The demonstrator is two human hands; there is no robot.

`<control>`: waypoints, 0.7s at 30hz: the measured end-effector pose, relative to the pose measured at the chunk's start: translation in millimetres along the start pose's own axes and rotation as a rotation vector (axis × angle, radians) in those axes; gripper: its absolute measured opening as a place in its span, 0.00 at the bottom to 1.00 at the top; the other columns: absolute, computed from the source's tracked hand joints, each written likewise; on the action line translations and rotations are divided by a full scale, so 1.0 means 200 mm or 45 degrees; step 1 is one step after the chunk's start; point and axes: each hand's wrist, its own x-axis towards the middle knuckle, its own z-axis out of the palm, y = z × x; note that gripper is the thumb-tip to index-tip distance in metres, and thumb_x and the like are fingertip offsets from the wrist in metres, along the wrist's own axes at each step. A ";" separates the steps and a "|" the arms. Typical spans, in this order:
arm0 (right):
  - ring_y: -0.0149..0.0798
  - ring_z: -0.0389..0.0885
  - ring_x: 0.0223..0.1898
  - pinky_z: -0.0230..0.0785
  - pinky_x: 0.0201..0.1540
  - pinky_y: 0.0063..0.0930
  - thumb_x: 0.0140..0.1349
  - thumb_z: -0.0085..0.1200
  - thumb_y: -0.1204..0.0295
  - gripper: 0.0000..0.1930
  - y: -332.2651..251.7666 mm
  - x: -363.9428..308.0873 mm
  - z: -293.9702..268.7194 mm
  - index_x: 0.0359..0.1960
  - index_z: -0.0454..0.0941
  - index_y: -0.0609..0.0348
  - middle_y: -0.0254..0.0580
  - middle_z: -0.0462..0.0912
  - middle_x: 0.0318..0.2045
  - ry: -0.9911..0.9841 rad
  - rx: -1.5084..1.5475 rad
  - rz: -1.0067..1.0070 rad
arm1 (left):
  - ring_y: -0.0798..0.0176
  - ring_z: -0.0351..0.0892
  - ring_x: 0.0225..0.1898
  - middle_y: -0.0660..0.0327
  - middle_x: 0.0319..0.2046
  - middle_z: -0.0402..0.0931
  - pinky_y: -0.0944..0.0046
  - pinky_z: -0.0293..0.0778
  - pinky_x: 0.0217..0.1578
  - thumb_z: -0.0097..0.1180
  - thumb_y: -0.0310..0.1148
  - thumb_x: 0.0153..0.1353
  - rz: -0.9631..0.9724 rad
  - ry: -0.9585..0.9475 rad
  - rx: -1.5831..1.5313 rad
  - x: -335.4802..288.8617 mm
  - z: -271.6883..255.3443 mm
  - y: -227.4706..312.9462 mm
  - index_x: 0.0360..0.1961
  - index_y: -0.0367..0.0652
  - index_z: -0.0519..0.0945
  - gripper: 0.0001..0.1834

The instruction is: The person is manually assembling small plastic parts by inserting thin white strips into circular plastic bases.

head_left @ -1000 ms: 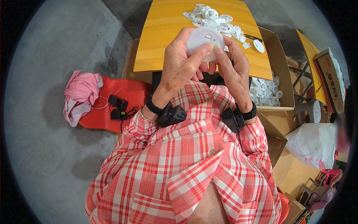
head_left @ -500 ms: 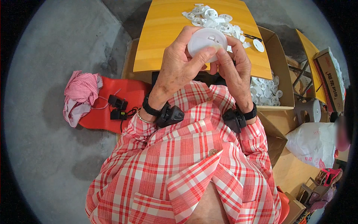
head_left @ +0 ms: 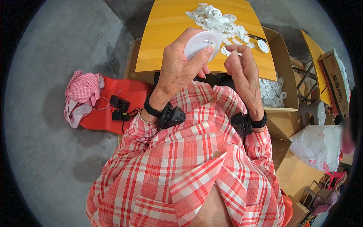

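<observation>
A round white plastic disc (head_left: pixel 193 44) with a small slot and fitting on its face is tilted up in my left hand (head_left: pixel 177 68). The thumb presses on the disc's face, and the other fingers pass behind it. Apart from the disc, to its right, my right hand (head_left: pixel 244 72) has its fingers curled together; whatever they may pinch is too small to make out. Beyond both hands, a pile of similar white discs and small white pieces (head_left: pixel 227 28) lies on the yellow tabletop (head_left: pixel 162 34). A single disc (head_left: pixel 262 46) rests near the right edge by a slim black tool (head_left: pixel 258 38).
Right of the table, a cardboard box (head_left: pixel 290 75) holds many white discs (head_left: pixel 270 92). A red chair (head_left: pixel 100 121) on the left carries a pink checked cloth (head_left: pixel 84 90) and black adapters (head_left: pixel 119 103) with cords. A white plastic bag (head_left: pixel 315 143) sits at the right.
My right hand has let go of the disc and moved right and slightly down, its fingers curling. The disc has shifted a little left and tilted in my left hand.
</observation>
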 end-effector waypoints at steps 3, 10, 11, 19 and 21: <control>0.39 0.70 0.22 0.62 0.26 0.30 0.67 0.41 0.64 0.13 -0.02 -0.02 -0.01 0.35 0.66 0.65 0.44 0.71 0.20 0.066 -0.059 0.026 | 0.69 0.77 0.19 0.57 0.30 0.77 0.74 0.71 0.15 0.56 0.30 0.57 -0.004 0.009 0.021 0.00 0.00 0.00 0.47 0.37 0.71 0.17; 0.50 0.76 0.28 0.67 0.29 0.36 0.62 0.46 0.74 0.06 -0.06 -0.04 0.00 0.38 0.70 0.62 0.50 0.75 0.26 0.026 -0.427 -0.389 | 0.72 0.75 0.17 0.59 0.23 0.77 0.71 0.75 0.17 0.53 0.28 0.56 0.070 0.094 0.152 -0.01 0.02 0.00 0.43 0.38 0.74 0.13; 0.49 0.77 0.28 0.67 0.29 0.36 0.60 0.47 0.76 0.06 -0.05 -0.03 0.00 0.39 0.71 0.62 0.49 0.76 0.26 0.043 -0.453 -0.499 | 0.72 0.75 0.17 0.59 0.23 0.77 0.71 0.75 0.17 0.53 0.28 0.56 0.070 0.093 0.152 -0.01 0.02 0.00 0.43 0.38 0.74 0.13; 0.47 0.77 0.19 0.65 0.20 0.34 0.58 0.52 0.76 0.09 -0.10 -0.06 0.03 0.40 0.69 0.58 0.45 0.76 0.19 0.118 -0.670 -0.444 | 0.67 0.79 0.20 0.57 0.23 0.78 0.69 0.76 0.19 0.51 0.26 0.55 0.214 0.134 0.353 -0.01 0.03 -0.02 0.44 0.40 0.75 0.13; 0.47 0.76 0.19 0.65 0.19 0.34 0.58 0.52 0.75 0.08 -0.09 -0.06 0.03 0.38 0.69 0.58 0.46 0.75 0.18 0.154 -0.619 -0.444 | 0.67 0.79 0.20 0.57 0.24 0.79 0.69 0.76 0.19 0.51 0.26 0.55 0.213 0.130 0.360 -0.02 0.03 -0.02 0.43 0.40 0.75 0.13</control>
